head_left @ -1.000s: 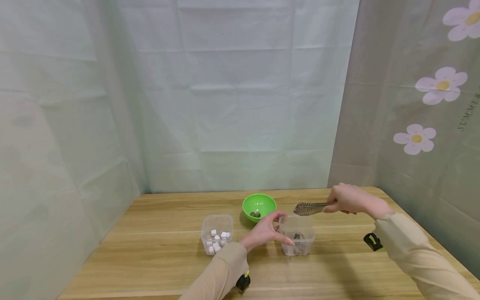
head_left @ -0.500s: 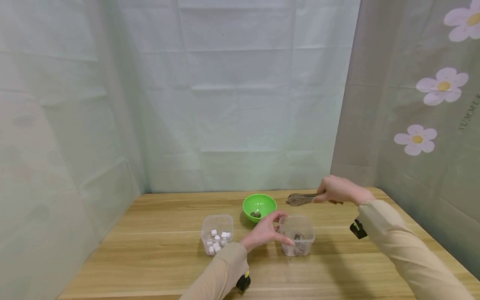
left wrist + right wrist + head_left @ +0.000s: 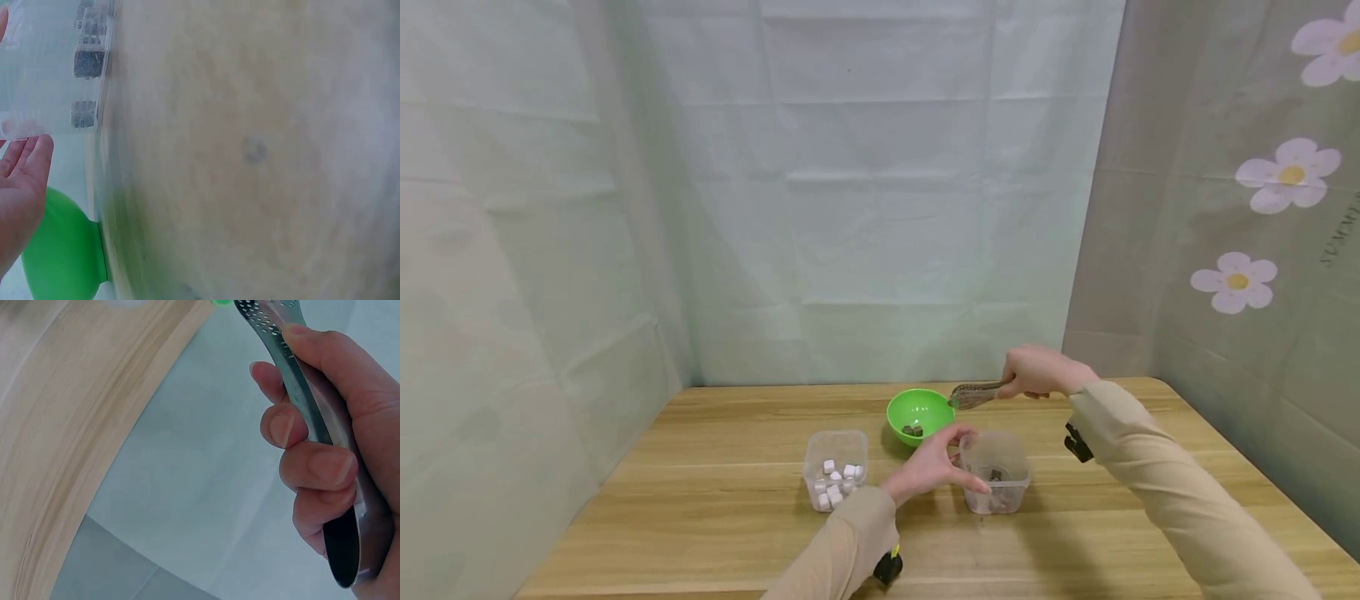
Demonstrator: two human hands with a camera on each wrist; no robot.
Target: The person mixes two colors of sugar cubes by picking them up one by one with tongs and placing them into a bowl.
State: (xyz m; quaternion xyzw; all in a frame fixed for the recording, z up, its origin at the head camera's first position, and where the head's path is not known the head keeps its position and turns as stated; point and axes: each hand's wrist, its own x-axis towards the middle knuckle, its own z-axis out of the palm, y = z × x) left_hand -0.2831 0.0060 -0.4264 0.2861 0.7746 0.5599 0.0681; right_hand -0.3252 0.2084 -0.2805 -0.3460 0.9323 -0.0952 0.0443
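My right hand (image 3: 1041, 370) grips metal tongs (image 3: 976, 394) with perforated ends, their tips at the right rim of the green bowl (image 3: 921, 408). Whether the tips hold anything is too small to tell. A few dark cubes (image 3: 913, 431) lie in the bowl. My left hand (image 3: 931, 465) holds a clear plastic container (image 3: 1009, 492) at its left side, thumb in front and fingers behind. Dark cubes (image 3: 89, 61) rest on that container's bottom in the left wrist view. In the right wrist view, the fingers (image 3: 317, 465) wrap round the tongs' handle.
Left of the bowl stands a second clear container (image 3: 837, 446) with several white cubes (image 3: 832, 492). All of it is on a wooden table (image 3: 715, 500). A pale curtain (image 3: 880, 250) hangs behind the table's back edge, and more fabric hangs at both sides.
My right hand has carried the tongs left and slightly up, from above the container on the right to the bowl's rim. My left hand stays on the container.
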